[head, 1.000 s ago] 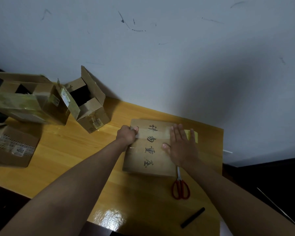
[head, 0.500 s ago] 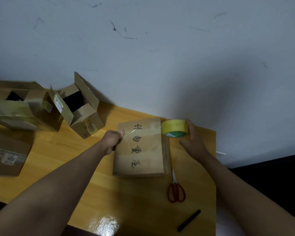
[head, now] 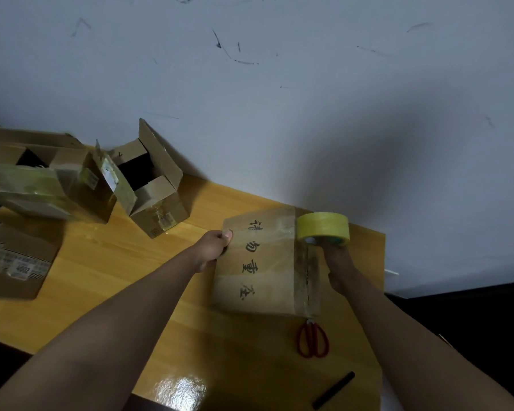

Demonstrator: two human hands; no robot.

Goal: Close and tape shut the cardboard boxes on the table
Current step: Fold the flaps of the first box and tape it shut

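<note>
Cardboard boxes: four, comprising one closed box with black characters at 5 o'clock, two open boxes at 9 o'clock, and one labelled box at 8 o'clock. Tape rolls: one. Scissors: one pair; black pens: one; hands: two.

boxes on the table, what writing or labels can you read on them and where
"请勿重压": black characters down the top of the box that the left hand holds; the first is partly glared by tape.
"7": on an inner flap of the open box.
"2004", seen upside down, uncertain: white label on the left box.
Small stickers on the open boxes: too blurred to read.
</note>
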